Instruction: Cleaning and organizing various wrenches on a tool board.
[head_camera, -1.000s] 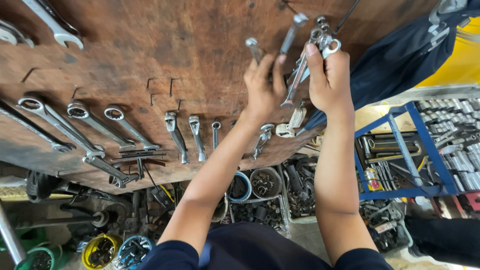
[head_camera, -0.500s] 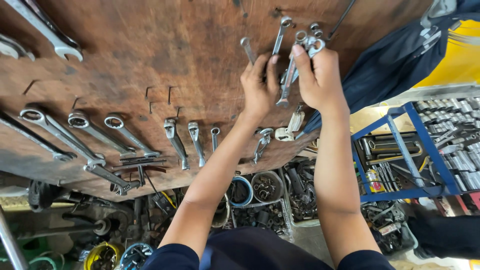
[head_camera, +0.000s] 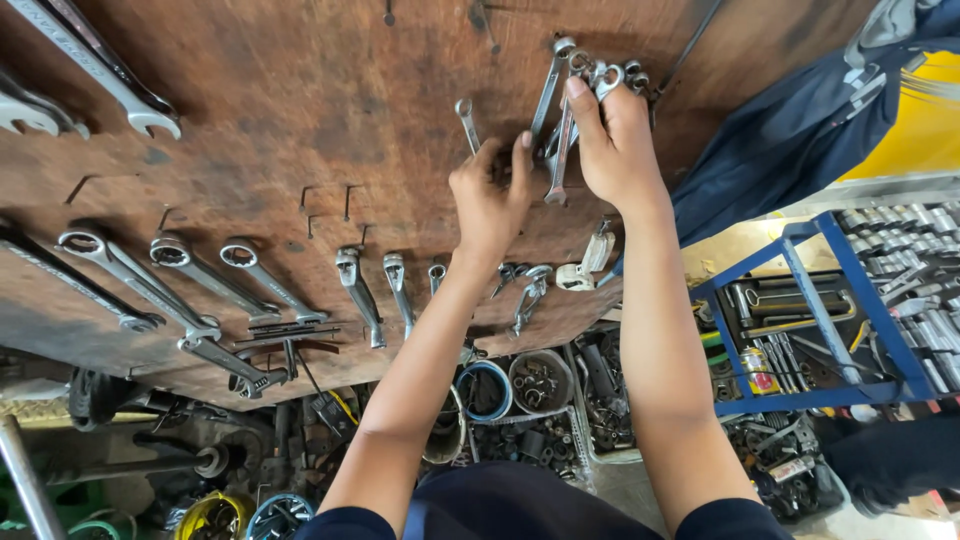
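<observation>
A brown wooden tool board (head_camera: 300, 110) fills the upper view. A bunch of several steel wrenches (head_camera: 557, 110) hangs near its top right. My right hand (head_camera: 615, 140) grips the upper ends of that bunch, fingers over the ring heads. Just to the left, my left hand (head_camera: 490, 195) is raised with its fingers against the lower ends of the same wrenches, beside a single small wrench (head_camera: 468, 122). Whether the left hand grips one is hidden by its fingers.
More wrenches (head_camera: 200, 290) hang in a row along the board's lower left, with shorter ones (head_camera: 385, 290) in the middle. Tubs of small metal parts (head_camera: 540, 380) sit below. A blue rack of sockets and tools (head_camera: 850, 310) stands at right; dark blue cloth (head_camera: 800, 130) hangs above it.
Both hands and the wrench bunch sit a little higher and more central in view than a second ago. The left hand has closed in on the wrenches' lower ends.
</observation>
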